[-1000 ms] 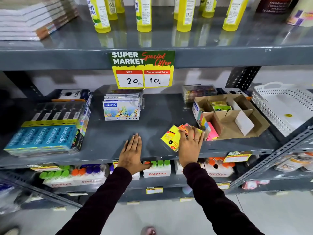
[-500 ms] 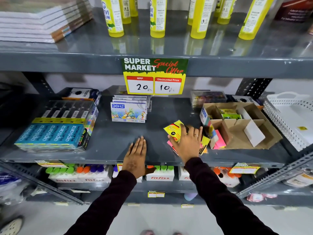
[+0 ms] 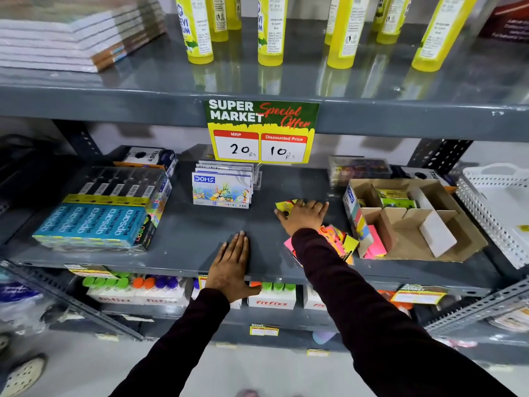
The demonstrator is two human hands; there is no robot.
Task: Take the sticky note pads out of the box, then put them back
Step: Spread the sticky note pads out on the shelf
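Two hands are in view over the grey shelf (image 3: pixel 200 242). The right hand (image 3: pixel 303 217) lies palm down, fingers spread, on top of a yellow sticky note pad (image 3: pixel 284 207) that rests on the shelf surface; the pad's left edge projects beyond the fingertips. Whether the fingers grip the pad or only press on it cannot be determined. A loose pile of pink, orange and yellow pads (image 3: pixel 339 243) lies just behind the right wrist, partly under the forearm, beside the cardboard box (image 3: pixel 412 222). The box stands open to the right of the hand, well apart from the yellow pad; pink pads (image 3: pixel 376 239) remain in its front-left compartment and green ones (image 3: pixel 396 197) in a rear compartment. The left hand (image 3: pixel 230 267) rests flat and empty on the shelf's front edge, fingers extended.
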